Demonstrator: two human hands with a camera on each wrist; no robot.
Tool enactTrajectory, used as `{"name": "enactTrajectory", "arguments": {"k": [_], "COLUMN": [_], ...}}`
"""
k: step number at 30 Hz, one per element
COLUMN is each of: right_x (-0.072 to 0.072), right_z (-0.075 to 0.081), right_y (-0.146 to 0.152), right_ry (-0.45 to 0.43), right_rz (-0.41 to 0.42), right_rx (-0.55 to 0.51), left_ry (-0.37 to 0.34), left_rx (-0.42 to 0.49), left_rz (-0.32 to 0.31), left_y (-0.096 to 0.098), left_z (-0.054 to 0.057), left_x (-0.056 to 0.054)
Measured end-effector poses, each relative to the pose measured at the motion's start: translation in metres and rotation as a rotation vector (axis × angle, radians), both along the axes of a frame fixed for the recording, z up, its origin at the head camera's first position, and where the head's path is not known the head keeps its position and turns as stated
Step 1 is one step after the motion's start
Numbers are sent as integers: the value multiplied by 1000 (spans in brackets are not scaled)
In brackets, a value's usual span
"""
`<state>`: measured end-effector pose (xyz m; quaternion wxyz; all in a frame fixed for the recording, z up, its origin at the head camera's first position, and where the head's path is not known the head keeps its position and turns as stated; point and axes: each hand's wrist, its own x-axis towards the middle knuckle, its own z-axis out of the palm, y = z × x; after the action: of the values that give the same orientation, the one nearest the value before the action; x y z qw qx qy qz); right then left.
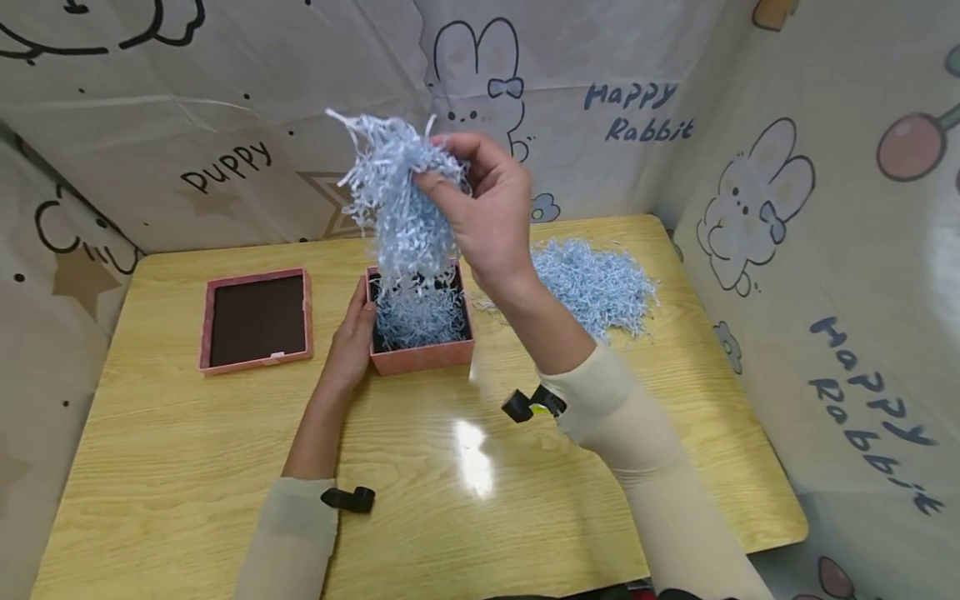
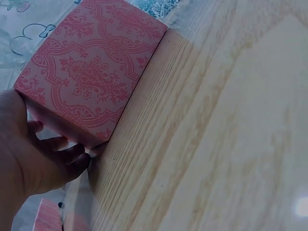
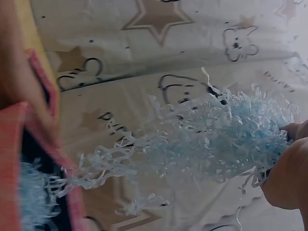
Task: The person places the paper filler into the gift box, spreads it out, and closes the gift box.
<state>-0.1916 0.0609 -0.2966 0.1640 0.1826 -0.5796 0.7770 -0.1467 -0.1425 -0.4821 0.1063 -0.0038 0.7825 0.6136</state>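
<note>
In the head view, my right hand [image 1: 487, 208] pinches a clump of light blue shredded paper [image 1: 408, 200] between thumb and fingers, above the open pink box [image 1: 423, 360]. Loose strands hang from the clump toward more blue shreds [image 1: 420, 317] inside the box. In the right wrist view, the clump [image 3: 216, 134] trails strands down to the box's edge [image 3: 67, 192]. My left hand [image 1: 348, 346] rests against the box's left side, thumb at the rim. The left wrist view shows its fingers [image 2: 72, 154] along that side and the box's patterned front [image 2: 91, 72].
Left of the box lies a pink lid [image 1: 307, 321] with its dark inside facing up. A loose pile of blue shredded paper [image 1: 592, 283] sits to the right on the wooden table [image 1: 420, 483]. Printed cloth walls [image 1: 360, 67] stand behind and beside the table.
</note>
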Motion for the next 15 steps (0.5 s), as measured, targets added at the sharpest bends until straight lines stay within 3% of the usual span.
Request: {"name": "enactTrajectory", "arguments": {"k": [5, 9, 12, 15], "right_x": [2, 3, 2, 1], "right_z": [-58, -100, -123, -135], "right_y": [-2, 1, 7, 15], "right_ry": [-44, -111, -167, -198], "right_rz": [-21, 6, 76, 158], "right_rx": [109, 268, 434, 542], "left_ry": [-5, -24, -28, -29], "left_rx": [-6, -4, -13, -14], "left_rz": [1, 8, 13, 16], "left_y": [2, 1, -2, -5], "left_z": [-2, -7, -21, -32], "left_x": [1, -1, -7, -11]}}
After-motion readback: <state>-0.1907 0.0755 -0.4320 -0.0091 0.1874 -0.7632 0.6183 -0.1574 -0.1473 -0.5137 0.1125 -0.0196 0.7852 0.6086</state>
